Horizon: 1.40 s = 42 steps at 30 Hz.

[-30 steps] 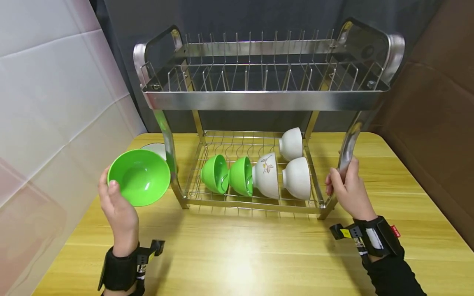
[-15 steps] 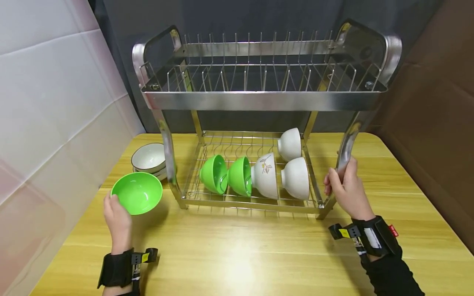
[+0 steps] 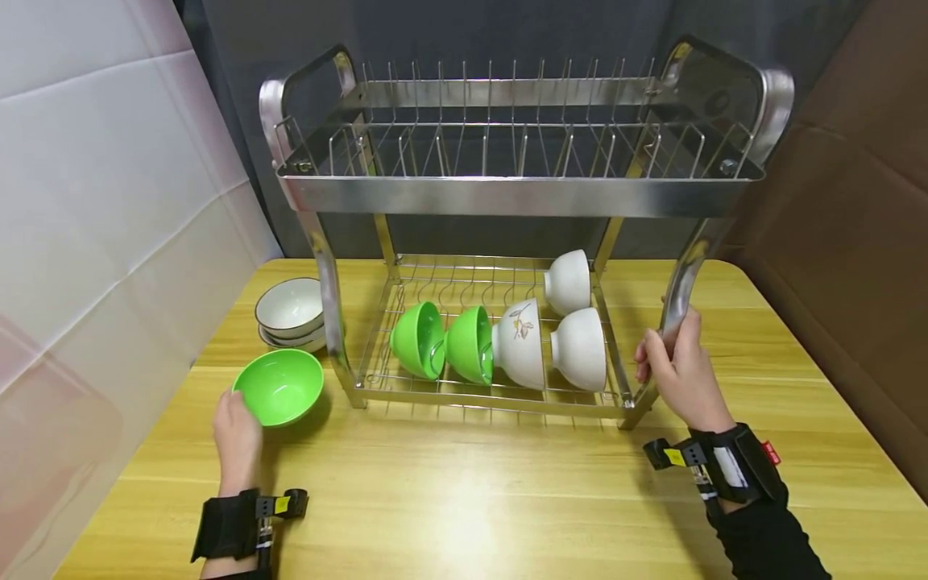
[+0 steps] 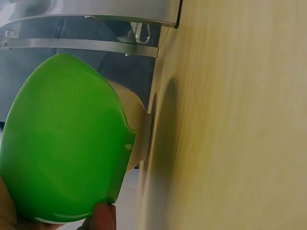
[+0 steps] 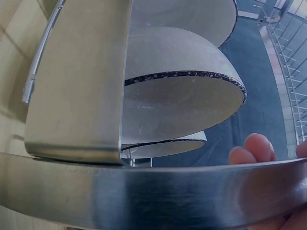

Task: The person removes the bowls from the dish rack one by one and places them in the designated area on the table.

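My left hand (image 3: 238, 439) holds a green bowl (image 3: 283, 388) by its near-left rim, with the mouth facing up. In the left wrist view the bowl's green outside (image 4: 67, 139) is seen just above the tabletop, with a shadow beside it. My right hand (image 3: 681, 379) grips the front right leg (image 3: 685, 282) of a two-tier metal dish rack; its fingertips (image 5: 259, 147) show behind the metal in the right wrist view. On the lower tier stand two green bowls (image 3: 419, 342), a flower-patterned white bowl (image 3: 518, 342) and two plain white bowls (image 3: 580, 350), all tipped on their sides.
Stacked white bowls with dark rims (image 3: 290, 310) sit left of the rack, just behind the held bowl. The rack's upper tier (image 3: 507, 197) has upright wire dividers. A pale wall sheet (image 3: 130, 242) borders the wooden table (image 3: 464, 491) on the left.
My left hand has lowered the green bowl toward the table and shifted it slightly right, revealing the stacked white bowls behind. The right hand keeps its grip on the rack leg.
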{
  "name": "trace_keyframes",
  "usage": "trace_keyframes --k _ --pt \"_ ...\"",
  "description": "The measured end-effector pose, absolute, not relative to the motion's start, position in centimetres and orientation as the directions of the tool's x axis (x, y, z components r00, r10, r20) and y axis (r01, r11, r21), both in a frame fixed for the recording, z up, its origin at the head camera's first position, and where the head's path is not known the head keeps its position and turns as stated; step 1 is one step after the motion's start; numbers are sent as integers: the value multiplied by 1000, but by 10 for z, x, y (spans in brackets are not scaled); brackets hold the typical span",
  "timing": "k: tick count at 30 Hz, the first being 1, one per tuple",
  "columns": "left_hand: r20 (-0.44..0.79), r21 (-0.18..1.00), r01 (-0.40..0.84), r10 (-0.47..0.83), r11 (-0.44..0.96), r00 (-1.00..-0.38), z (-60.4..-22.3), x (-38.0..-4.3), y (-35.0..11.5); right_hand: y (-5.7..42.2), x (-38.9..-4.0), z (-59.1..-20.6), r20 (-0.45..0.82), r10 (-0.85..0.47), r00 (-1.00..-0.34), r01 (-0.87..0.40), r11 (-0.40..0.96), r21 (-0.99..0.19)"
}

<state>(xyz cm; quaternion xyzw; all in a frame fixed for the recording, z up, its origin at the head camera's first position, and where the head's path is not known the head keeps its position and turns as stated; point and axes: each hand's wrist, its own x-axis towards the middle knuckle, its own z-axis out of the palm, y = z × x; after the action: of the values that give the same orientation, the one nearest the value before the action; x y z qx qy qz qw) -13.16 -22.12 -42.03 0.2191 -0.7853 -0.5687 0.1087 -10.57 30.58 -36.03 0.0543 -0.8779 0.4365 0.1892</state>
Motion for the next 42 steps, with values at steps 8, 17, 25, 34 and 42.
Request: trace_keyframes --k 8,17,25,34,42 --pt "-141 947 -253 -453 197 -880 -424 -133 -223 306 -106 -361 386 73 -920 -262 619 -740" --pt "-190 949 -278 -440 147 -878 -426 -133 -224 307 -108 -361 381 71 -922 -260 617 -743" --pt "-200 942 -299 -456 154 -867 -428 -131 -223 308 -108 -360 359 79 -930 -237 617 -750" --pt "-235 932 -330 -445 148 -864 -430 -132 -226 308 -108 -360 360 81 -929 -237 618 -749" --pt "-172 938 -299 -513 175 -841 -425 -133 -226 308 -108 -361 362 84 -929 -235 619 -749"
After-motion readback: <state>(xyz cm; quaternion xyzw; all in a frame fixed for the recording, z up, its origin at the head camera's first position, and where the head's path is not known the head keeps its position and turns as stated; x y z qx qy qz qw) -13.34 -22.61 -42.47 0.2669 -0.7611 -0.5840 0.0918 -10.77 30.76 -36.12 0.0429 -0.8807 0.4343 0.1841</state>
